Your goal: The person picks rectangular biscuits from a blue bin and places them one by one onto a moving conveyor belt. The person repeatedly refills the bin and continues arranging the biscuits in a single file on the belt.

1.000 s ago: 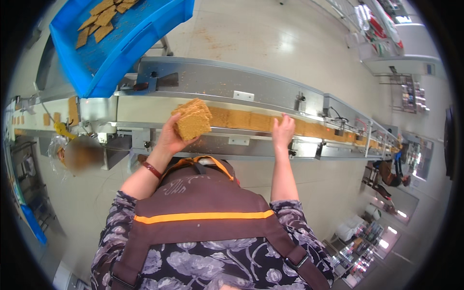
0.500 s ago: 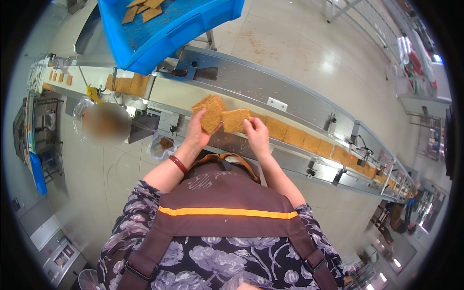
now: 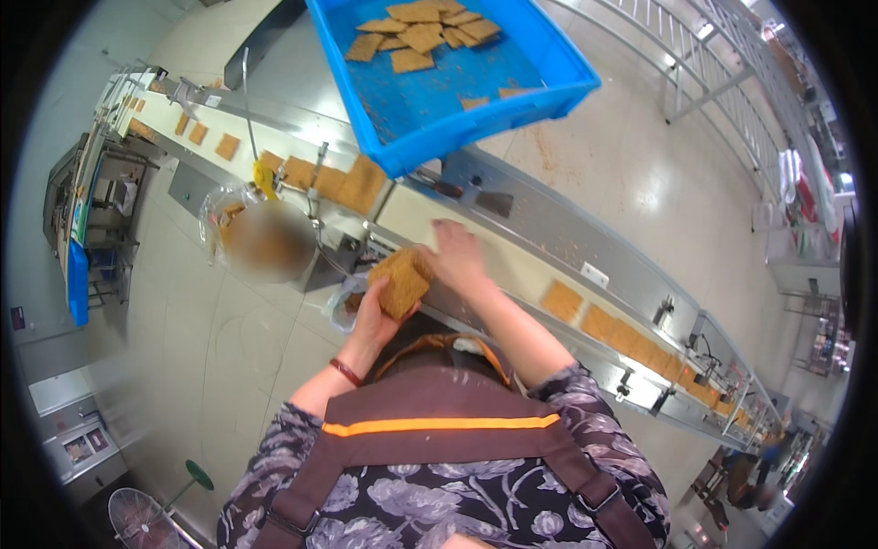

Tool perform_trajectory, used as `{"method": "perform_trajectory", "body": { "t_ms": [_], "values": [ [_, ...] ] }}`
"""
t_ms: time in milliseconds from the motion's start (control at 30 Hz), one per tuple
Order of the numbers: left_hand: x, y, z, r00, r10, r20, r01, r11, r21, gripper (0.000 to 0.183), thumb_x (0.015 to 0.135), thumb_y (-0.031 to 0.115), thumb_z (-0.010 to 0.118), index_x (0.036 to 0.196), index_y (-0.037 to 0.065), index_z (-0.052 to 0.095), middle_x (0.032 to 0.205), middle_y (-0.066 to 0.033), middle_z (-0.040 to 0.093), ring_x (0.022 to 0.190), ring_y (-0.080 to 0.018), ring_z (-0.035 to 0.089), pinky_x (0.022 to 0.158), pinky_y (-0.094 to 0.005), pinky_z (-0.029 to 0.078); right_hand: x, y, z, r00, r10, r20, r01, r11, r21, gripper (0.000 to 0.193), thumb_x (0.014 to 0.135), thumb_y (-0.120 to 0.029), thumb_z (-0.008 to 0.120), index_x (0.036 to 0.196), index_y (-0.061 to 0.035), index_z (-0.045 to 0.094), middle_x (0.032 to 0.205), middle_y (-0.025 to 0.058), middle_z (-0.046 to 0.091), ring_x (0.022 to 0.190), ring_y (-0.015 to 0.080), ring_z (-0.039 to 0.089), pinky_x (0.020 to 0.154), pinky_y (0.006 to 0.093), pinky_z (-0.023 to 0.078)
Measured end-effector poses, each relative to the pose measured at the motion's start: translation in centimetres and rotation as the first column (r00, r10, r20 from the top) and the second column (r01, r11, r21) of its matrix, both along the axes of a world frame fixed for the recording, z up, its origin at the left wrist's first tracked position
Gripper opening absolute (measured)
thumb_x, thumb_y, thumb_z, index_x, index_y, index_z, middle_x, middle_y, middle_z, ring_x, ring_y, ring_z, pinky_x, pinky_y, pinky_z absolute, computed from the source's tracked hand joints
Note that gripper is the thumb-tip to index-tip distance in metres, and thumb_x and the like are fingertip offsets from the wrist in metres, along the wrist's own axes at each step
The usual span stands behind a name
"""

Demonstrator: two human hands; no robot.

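My left hand point(image 3: 373, 316) is closed around a thick stack of square, golden-brown crackers point(image 3: 400, 284), held over the near edge of the conveyor belt point(image 3: 521, 265). Close by on its right, my right hand point(image 3: 457, 259) reaches over the pale belt with its fingers stretched out. Its thumb side lies against the stack's upper right corner; whether it touches a cracker there is hard to make out. Further right along the belt lies a single cracker point(image 3: 562, 300), followed by a row of crackers point(image 3: 631, 339).
A blue crate point(image 3: 476, 133) with loose crackers point(image 3: 422, 37) overhangs the belt's far side. More crackers point(image 3: 352, 186) sit on the belt to the left, beside a metal rod and yellow part point(image 3: 263, 177). Clear plastic bags point(image 3: 346, 304) hang at the near side.
The view has shifted, bringing more of the crate in. My right hand no longer pinches the separate cracker and now stretches over the belt. My left hand keeps the stack.
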State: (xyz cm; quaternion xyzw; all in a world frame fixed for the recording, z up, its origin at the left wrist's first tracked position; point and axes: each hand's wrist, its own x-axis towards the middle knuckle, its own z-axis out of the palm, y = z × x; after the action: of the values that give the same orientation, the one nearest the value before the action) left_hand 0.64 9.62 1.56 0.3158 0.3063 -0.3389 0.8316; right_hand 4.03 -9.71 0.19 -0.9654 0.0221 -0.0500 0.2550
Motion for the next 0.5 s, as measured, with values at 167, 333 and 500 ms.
{"method": "perform_trajectory", "body": {
  "t_ms": [167,333,500],
  "values": [
    [1.6,5.2,0.5,0.999,0.011,-0.045,-0.011,1.0,0.0,0.05,0.091,0.029,0.054,0.136,0.011,0.04,0.132,-0.0116,0.051,0.121,-0.0322,0.051,0.094,-0.0529,0.046,13.0,9.1,-2.5,0.979,0.056,0.198,-0.036,0.994,-0.107,0.054,0.088,-0.039,0.059,0.126,-0.0014,0.051,0.132,0.0141,0.049,0.116,0.0309,0.052,0.091,0.0469,0.043],
    [2.8,8.5,0.4,0.998,0.017,-0.067,-0.021,0.998,-0.062,0.052,0.088,0.032,0.057,0.135,0.014,0.042,0.132,-0.0095,0.052,0.121,-0.0303,0.051,0.092,-0.0516,0.048,16.8,10.2,-2.8,0.992,-0.127,0.022,0.124,0.988,0.089,0.056,0.089,-0.04,0.058,0.128,-0.0009,0.051,0.134,0.0191,0.05,0.121,0.0391,0.047,0.099,0.0518,0.039],
    [3.9,9.3,0.1,0.995,0.032,-0.098,-0.04,0.996,-0.074,0.054,0.088,0.032,0.058,0.136,0.015,0.041,0.133,-0.0101,0.051,0.122,-0.0304,0.051,0.092,-0.0531,0.048,17.6,9.0,-5.7,0.955,-0.294,0.029,0.295,0.95,-0.1,0.065,0.091,-0.05,0.05,0.134,-0.0005,0.045,0.137,0.0231,0.046,0.126,0.0438,0.042,0.106,0.0545,0.029]
  ]
}}
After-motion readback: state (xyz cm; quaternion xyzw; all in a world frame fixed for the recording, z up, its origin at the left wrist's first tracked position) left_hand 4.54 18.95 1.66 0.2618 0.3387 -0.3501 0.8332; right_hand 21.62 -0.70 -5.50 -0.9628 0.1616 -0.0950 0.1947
